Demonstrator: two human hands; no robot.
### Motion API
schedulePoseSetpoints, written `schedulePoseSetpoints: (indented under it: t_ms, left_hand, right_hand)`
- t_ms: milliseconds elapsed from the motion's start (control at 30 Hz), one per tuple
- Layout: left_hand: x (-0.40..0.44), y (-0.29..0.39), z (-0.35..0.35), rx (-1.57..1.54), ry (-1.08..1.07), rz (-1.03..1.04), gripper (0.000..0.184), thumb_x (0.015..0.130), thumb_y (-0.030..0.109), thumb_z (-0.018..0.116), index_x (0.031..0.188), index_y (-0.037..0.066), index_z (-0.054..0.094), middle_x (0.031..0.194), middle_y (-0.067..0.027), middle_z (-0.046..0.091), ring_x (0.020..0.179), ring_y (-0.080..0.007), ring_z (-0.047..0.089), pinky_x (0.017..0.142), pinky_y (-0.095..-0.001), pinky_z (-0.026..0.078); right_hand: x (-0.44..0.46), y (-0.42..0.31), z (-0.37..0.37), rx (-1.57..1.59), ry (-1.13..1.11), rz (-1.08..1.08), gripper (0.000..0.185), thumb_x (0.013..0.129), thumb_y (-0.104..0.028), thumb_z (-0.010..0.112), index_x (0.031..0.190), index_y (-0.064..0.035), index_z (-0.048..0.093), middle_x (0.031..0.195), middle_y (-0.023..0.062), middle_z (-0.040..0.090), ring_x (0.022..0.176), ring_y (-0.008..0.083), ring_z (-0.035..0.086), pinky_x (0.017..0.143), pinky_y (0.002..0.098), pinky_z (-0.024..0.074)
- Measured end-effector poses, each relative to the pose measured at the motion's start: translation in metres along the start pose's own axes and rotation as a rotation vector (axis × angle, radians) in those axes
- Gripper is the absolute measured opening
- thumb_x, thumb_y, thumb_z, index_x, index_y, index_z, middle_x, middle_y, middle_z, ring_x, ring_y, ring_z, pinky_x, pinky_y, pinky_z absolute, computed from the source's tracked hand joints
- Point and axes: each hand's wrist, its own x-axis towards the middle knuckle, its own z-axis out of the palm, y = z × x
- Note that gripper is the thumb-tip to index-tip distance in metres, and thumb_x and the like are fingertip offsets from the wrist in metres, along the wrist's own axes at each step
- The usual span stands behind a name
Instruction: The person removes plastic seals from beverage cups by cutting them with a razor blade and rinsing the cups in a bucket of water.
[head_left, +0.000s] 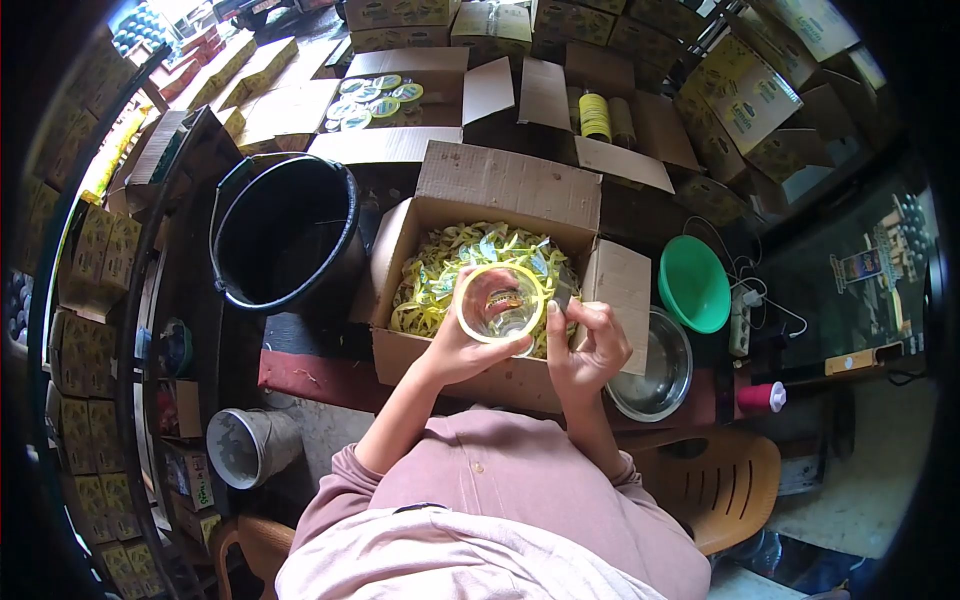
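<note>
My left hand point(468, 345) is wrapped round a clear plastic cup point(541, 292) with a yellow rim. The cup's open mouth faces me, and a printed label shows through it. Just right of the rim, my right hand point(592, 352) is closed in a pinch. Something thin and see-through seems to be at its fingertips, too faint to name. Both hands are above the front of an open cardboard box point(510, 180). Small yellow-green packets point(430, 285) fill the box in a loose heap.
A black bucket point(225, 285) stands left, with a grey bucket point(222, 450) below. At right are a green bowl point(693, 285), a metal basin point(680, 375) and a power strip point(740, 325). Behind, one carton point(410, 62) holds yellow-rimmed lids; another holds stacked yellow-rimmed pieces point(594, 117).
</note>
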Motion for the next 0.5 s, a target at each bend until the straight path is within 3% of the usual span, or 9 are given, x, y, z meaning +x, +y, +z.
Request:
schedulePoseSetpoints:
  t_ms: [300,400,500]
  left_hand:
    - [0.001,0.006,0.000,0.033,-0.018,0.009,0.071,0.063,0.002,0.074,0.120,0.009,0.032,0.114,-0.0052,0.037,0.112,-0.0166,0.040,0.091,-0.0332,0.040]
    - [-0.002,0.007,-0.001,0.087,-0.074,-0.013,0.069,0.061,0.001,0.073,0.119,0.008,0.036,0.114,-0.0057,0.036,0.112,-0.0172,0.041,0.092,-0.0331,0.041]
    - [-0.001,0.012,-0.002,0.117,-0.113,-0.021,0.066,0.060,0.001,0.072,0.117,0.006,0.039,0.114,-0.0059,0.035,0.111,-0.0173,0.041,0.092,-0.0333,0.042]
  right_hand:
    - [-0.003,-0.011,0.002,-0.039,-0.027,0.002,0.019,0.066,0.004,0.068,0.081,-0.0030,0.061,0.066,0.0079,0.059,0.056,0.0155,0.058,0.053,0.0259,0.0467]
    - [-0.002,-0.005,0.002,-0.077,-0.025,-0.048,0.017,0.066,0.006,0.067,0.079,-0.0003,0.058,0.067,0.0069,0.056,0.059,0.0146,0.054,0.053,0.0232,0.0427]
    - [-0.003,0.006,-0.001,0.082,-0.074,0.038,0.017,0.066,0.006,0.067,0.079,-0.0002,0.058,0.066,0.0069,0.056,0.059,0.0138,0.053,0.053,0.0227,0.0422]
